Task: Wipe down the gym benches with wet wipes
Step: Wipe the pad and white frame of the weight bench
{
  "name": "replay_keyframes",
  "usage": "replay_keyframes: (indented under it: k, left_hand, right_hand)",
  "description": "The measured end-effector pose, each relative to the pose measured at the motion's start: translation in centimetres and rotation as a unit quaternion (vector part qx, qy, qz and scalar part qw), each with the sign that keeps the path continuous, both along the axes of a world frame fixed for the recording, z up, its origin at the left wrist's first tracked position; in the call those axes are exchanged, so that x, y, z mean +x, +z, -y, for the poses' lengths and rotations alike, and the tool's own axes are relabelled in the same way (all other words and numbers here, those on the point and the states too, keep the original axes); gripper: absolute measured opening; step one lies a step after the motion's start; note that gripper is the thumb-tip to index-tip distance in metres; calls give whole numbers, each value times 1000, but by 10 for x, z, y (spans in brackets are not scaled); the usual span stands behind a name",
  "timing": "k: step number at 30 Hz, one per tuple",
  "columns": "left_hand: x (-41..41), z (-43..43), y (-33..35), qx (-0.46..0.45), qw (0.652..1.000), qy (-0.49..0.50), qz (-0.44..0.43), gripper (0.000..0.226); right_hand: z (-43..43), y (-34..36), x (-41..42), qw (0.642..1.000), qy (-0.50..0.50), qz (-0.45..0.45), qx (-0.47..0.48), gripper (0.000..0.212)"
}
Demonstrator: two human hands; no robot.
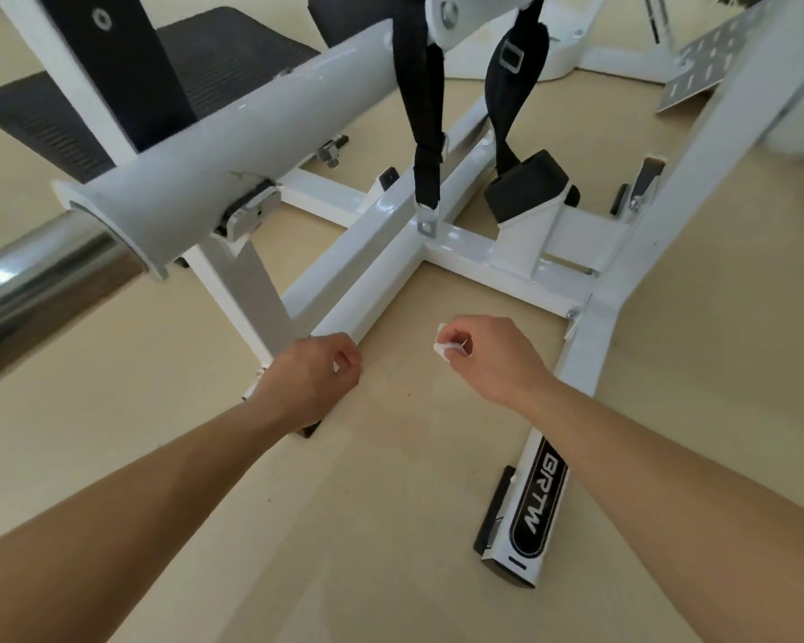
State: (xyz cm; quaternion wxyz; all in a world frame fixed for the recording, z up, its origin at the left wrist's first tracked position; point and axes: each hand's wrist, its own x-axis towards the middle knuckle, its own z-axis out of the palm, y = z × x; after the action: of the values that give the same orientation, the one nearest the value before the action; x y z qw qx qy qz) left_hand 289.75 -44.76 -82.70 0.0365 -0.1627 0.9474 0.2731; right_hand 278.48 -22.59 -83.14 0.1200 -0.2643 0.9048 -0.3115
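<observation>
I've got the right hand (479, 352) pinching a small crumpled white wipe (441, 348) over the matte beige floor (391, 503) | left hand (314, 375) curled, contents unclear | glossy white square-tube frame (377, 252) just beyond

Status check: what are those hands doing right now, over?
Right hand pinching small white wipe. Left hand curled by white frame, contents unclear. Wipe off the frame.

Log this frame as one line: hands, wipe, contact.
right hand: pinches white wipe | left hand: curled beside frame, hold unclear | wipe: off frame, over floor
</observation>
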Motion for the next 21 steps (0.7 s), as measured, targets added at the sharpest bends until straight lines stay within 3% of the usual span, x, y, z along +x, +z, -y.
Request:
replay_keyframes:
  k: [4,9,15,21]
  left_hand:
    - [-42,-27,18,-45,993,-83,68,21]
    - [-93,-76,46,-103,980,-156,71,33]
    - [-104,-123,72,-86,980,-163,78,39]
    - [-73,-150,107,-77,971,-188,126,44]
  right_hand:
    - [-47,23,-17,995,24,-20,90,13]
    - [-106,52,-30,987,11,-42,156,19]
    - [-153,70,-25,989,-66,-1,133,17]
    - [-164,103,11,985,-62,44,156,19]
